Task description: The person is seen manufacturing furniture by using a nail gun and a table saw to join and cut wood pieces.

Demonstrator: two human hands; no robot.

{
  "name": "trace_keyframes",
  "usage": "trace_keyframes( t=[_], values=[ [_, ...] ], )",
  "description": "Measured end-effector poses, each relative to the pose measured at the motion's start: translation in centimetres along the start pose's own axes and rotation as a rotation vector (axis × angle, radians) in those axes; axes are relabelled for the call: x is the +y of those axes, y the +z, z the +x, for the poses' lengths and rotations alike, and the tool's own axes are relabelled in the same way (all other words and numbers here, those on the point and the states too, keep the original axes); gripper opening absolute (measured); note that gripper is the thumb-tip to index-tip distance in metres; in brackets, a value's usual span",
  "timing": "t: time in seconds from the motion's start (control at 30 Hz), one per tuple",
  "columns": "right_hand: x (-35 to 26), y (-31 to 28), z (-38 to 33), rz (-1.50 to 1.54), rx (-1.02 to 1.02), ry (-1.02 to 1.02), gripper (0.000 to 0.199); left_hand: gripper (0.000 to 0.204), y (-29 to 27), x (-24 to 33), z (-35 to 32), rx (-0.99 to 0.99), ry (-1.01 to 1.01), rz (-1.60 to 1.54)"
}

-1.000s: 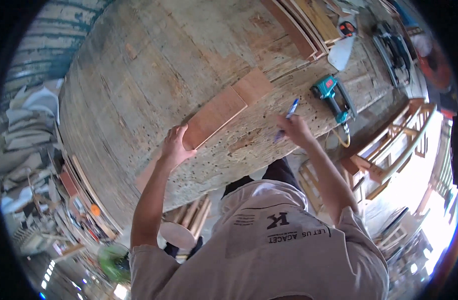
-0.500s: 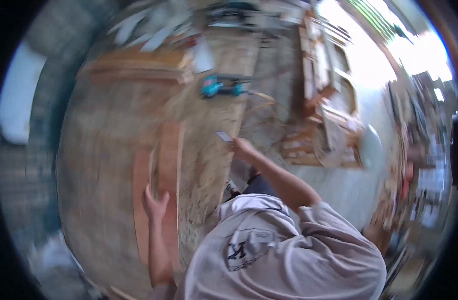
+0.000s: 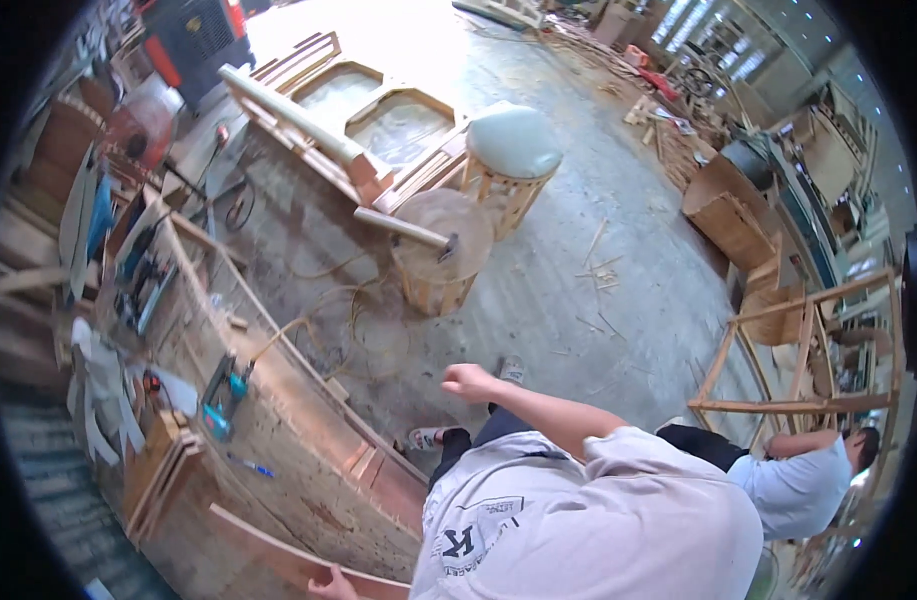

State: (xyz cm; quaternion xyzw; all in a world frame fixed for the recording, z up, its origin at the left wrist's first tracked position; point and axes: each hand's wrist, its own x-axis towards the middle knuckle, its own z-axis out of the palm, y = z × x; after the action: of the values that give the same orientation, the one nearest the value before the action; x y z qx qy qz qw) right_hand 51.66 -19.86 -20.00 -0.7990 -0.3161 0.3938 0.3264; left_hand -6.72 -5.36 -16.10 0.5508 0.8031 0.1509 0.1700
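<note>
Our left hand (image 3: 330,583) grips the end of a long wooden strip (image 3: 278,556) lying at the worktop's (image 3: 278,470) near edge. Our right hand (image 3: 466,381) is curled into an empty fist above the floor (image 3: 578,260), well off the worktop, where a blue pen (image 3: 250,465) rests.

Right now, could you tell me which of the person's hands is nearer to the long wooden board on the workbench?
The left. The left hand rests on the edge of the long wooden board at the bottom of the view, while the right hand is a closed fist raised over the floor, well away from it.
</note>
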Motion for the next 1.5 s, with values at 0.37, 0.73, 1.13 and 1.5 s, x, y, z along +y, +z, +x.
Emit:
trace_keyframes(
  t=[0.37,0.73,1.13,1.5],
  values=[
    [19.1,-23.6,-10.1,0.368,0.361,0.441,0.026,0.075,6.7,29.5,2.8,-0.002,0.477,-0.539],
    [27.5,-42.3,-8.5,0.739,0.592,0.253,0.019,0.066,22.8,73.1,-26.8,-0.647,0.762,-0.564],
    [42.0,-77.1,1.0,0.821,0.806,0.491,0.017,0.064,49.2,110.2,-50.6,-0.8,0.91,-0.424],
    [54.4,-94.5,5.2,0.774,0.691,0.951,0.017,0.057,64.6,143.5,-68.7,-0.914,0.973,-0.66]
  ],
)
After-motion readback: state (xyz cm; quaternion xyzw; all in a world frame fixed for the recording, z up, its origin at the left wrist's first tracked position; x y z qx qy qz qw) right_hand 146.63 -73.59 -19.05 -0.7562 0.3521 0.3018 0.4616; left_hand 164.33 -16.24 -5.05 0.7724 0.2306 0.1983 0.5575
